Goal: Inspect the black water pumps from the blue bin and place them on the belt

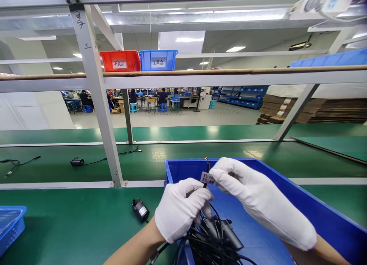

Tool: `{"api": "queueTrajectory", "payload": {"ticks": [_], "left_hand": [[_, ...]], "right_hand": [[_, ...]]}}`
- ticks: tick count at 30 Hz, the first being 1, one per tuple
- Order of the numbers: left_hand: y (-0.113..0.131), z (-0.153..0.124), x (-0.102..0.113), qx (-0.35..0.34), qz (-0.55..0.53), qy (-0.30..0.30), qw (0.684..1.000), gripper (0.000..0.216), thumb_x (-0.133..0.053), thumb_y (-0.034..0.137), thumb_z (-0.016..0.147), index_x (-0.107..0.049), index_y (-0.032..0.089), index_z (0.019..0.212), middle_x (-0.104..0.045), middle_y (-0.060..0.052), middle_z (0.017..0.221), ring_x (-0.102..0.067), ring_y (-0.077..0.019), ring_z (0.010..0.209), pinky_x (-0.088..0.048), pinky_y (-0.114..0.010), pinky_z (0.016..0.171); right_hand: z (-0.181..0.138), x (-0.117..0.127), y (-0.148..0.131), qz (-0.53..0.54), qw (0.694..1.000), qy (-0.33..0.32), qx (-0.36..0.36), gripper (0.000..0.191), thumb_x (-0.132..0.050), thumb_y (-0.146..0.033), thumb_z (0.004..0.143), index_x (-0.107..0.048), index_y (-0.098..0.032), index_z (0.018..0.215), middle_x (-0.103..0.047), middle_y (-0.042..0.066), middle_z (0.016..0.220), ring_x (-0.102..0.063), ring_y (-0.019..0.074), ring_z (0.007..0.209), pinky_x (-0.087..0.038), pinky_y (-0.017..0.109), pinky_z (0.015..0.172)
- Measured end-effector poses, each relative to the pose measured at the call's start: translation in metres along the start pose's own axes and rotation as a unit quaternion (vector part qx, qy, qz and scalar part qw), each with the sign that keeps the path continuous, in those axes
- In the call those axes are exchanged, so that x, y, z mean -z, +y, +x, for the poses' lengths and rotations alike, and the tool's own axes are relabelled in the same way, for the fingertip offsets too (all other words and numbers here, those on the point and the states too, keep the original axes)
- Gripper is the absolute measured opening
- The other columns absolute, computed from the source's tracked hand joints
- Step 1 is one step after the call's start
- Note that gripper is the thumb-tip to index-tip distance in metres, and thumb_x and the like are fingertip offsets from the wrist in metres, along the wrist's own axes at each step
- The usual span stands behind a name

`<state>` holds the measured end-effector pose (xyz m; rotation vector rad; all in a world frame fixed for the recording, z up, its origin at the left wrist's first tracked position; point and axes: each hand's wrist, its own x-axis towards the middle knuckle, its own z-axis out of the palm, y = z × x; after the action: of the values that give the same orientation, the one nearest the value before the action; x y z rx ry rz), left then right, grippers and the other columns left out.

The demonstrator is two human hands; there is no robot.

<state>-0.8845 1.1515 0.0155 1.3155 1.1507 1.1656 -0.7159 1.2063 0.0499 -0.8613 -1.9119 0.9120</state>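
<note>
Both my hands wear white gloves and meet above a blue bin [286, 188]. My left hand [185, 206] is closed around a black cable [208, 166], whose end points up with thin bare wires at its tip. A small printed label [207, 178] wraps the cable just above that hand. With thumb and fingertips my right hand [233, 179] pinches the label's right edge. Below, a tangle of black cables [212, 246] and black cylindrical pumps [231, 236] lies in the bin. Another small black pump [140, 210] rests on the green bench to the left.
Farther left, a black pump [77, 162] with its cable and a loose cable [17, 164] lie on the green surface. A blue basket [11, 227] stands at the left edge. A white frame post [99, 97] rises ahead; its shelf holds a red bin [120, 62] and a blue bin [158, 60].
</note>
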Motion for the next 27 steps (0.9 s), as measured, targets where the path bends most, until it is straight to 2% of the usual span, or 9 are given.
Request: {"api": "queueTrajectory", "payload": {"ticks": [10,16,19,22,25,26,27], "left_hand": [[0.0,-0.002,-0.001,-0.013,0.014,-0.012,1.0,0.026,-0.059,0.042,0.09,-0.069,0.02,0.083,-0.062,0.003,0.06,-0.046,-0.0079,0.043,-0.033,-0.021,0.043],[-0.002,-0.002,-0.002,-0.014,0.001,-0.012,1.0,0.025,-0.061,0.043,0.088,-0.069,0.019,0.084,-0.061,0.003,0.059,-0.045,-0.0086,0.043,-0.035,-0.022,0.044],[-0.001,-0.002,-0.003,-0.031,0.004,-0.012,0.999,0.026,-0.061,0.042,0.089,-0.068,0.018,0.082,-0.06,0.002,0.06,-0.046,-0.0084,0.045,-0.035,-0.022,0.046],[-0.002,-0.002,-0.004,-0.059,0.006,-0.02,0.998,0.028,-0.062,0.043,0.089,-0.07,0.017,0.082,-0.059,0.002,0.061,-0.045,-0.0077,0.046,-0.034,-0.023,0.046],[-0.005,-0.001,-0.004,-0.063,0.005,-0.005,0.998,0.032,-0.065,0.047,0.089,-0.072,0.016,0.085,-0.06,0.001,0.061,-0.045,-0.0075,0.045,-0.033,-0.023,0.045],[-0.006,-0.001,-0.004,-0.063,-0.001,0.007,0.998,0.033,-0.066,0.048,0.089,-0.071,0.016,0.085,-0.061,0.001,0.061,-0.045,-0.0075,0.045,-0.033,-0.023,0.045],[-0.008,0.0,-0.004,-0.063,-0.011,0.019,0.998,0.033,-0.066,0.049,0.09,-0.071,0.016,0.085,-0.062,0.0,0.061,-0.045,-0.0076,0.045,-0.033,-0.023,0.044]], "right_hand": [[0.002,0.002,0.0,0.005,1.0,0.015,-0.002,0.051,-0.064,-0.071,0.089,-0.06,-0.022,0.072,-0.06,-0.001,0.068,-0.054,0.0137,0.062,-0.049,0.024,0.058],[0.002,-0.002,0.0,0.023,0.999,0.022,-0.036,0.05,-0.08,-0.066,0.076,-0.057,-0.022,0.069,-0.06,-0.002,0.068,-0.057,0.0147,0.064,-0.05,0.025,0.059],[0.004,-0.006,0.001,0.034,0.998,0.03,-0.051,0.05,-0.083,-0.066,0.073,-0.058,-0.022,0.07,-0.061,-0.001,0.068,-0.057,0.0151,0.063,-0.05,0.026,0.058],[0.01,-0.008,0.007,0.045,0.996,0.05,-0.06,0.058,-0.085,-0.071,0.066,-0.066,-0.022,0.091,-0.067,0.002,0.079,-0.062,0.0185,0.069,-0.054,0.03,0.06],[0.011,-0.003,0.015,0.063,0.994,0.083,-0.033,0.088,-0.086,-0.078,0.057,-0.065,-0.021,0.121,-0.07,0.007,0.098,-0.066,0.0221,0.078,-0.057,0.035,0.068],[0.009,-0.001,0.017,0.068,0.993,0.097,-0.019,0.087,-0.084,-0.078,0.06,-0.065,-0.022,0.124,-0.07,0.007,0.102,-0.066,0.0218,0.08,-0.058,0.035,0.071],[0.006,0.001,0.018,0.066,0.991,0.118,-0.002,0.076,-0.081,-0.076,0.068,-0.067,-0.025,0.122,-0.07,0.006,0.103,-0.066,0.0209,0.082,-0.058,0.034,0.074]]}}
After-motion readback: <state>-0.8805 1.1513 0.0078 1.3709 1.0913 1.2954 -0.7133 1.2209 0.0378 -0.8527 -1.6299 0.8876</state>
